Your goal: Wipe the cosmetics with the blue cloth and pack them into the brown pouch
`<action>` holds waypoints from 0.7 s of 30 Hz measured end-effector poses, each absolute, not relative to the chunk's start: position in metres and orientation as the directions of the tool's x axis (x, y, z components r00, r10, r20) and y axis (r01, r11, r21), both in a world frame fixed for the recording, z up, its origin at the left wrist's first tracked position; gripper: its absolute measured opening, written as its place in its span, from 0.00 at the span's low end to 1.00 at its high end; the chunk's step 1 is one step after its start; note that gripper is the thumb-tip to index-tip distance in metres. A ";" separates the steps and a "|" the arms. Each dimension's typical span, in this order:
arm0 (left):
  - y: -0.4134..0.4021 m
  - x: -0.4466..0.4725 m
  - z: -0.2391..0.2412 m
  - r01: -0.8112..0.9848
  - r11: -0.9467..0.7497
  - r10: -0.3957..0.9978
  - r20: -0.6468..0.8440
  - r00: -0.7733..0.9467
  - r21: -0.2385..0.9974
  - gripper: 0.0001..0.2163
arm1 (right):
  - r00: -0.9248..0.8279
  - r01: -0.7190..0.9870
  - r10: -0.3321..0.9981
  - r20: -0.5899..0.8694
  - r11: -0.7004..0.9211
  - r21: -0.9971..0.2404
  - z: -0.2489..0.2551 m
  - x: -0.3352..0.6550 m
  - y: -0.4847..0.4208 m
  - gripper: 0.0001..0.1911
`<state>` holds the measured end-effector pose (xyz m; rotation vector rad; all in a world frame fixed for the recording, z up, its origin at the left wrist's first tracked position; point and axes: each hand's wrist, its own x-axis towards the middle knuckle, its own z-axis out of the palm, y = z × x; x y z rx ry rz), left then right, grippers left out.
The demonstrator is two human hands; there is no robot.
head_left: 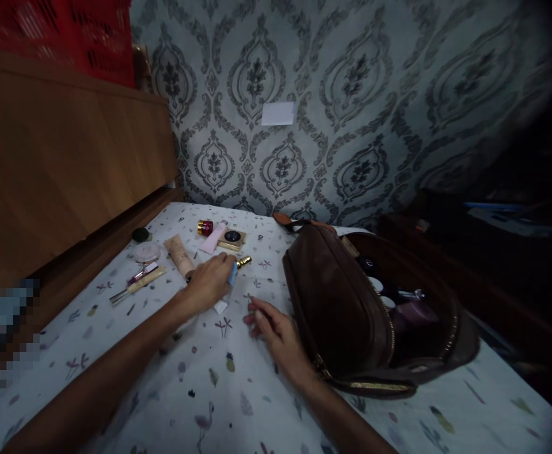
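My left hand [212, 280] is closed over a small item, mostly hidden; a blue piece [233, 274] and a white end [220, 306] stick out. Just past its fingers lies a gold tube [244, 261]. My right hand [276, 328] hovers beside the brown bag, fingers loosely curled and apart, with nothing plain in them. A beige squeeze tube [178, 255] lies beside my left hand. Behind are a pink tube [213, 238], a gold compact [232, 238] and a red jar with a gold lid [205, 227]. The open brown bag [337, 302] holds several cosmetics.
A round pale compact [147, 252], a dark round item [140, 234] and slim cosmetic tubes [138, 284] lie at the left on the printed sheet [238, 391]. A wooden cabinet [72, 145] with a red basket [58, 38] borders the left; a patterned wall [304, 75] closes the back.
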<state>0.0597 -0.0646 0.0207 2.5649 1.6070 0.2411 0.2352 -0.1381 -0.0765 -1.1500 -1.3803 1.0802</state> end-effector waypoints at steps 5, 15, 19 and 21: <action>-0.096 0.088 0.013 0.821 -0.522 0.845 0.005 0.535 0.232 0.15 | -0.010 0.039 0.993 0.122 0.122 -0.992 -0.086 0.244 -0.130 0.35; -0.084 0.079 -0.011 0.725 -0.562 0.814 0.111 0.570 0.399 0.04 | -0.004 0.192 0.956 0.294 0.290 -0.938 -0.078 0.235 -0.142 0.22; -0.075 0.079 -0.028 0.649 -0.593 0.794 0.212 0.570 0.477 0.06 | -0.036 0.273 0.949 0.314 0.311 -0.910 -0.071 0.232 -0.147 0.25; -0.073 0.081 -0.033 0.594 -0.590 0.794 0.257 0.551 0.547 0.08 | -0.026 0.314 0.956 0.291 0.284 -0.906 -0.069 0.232 -0.148 0.31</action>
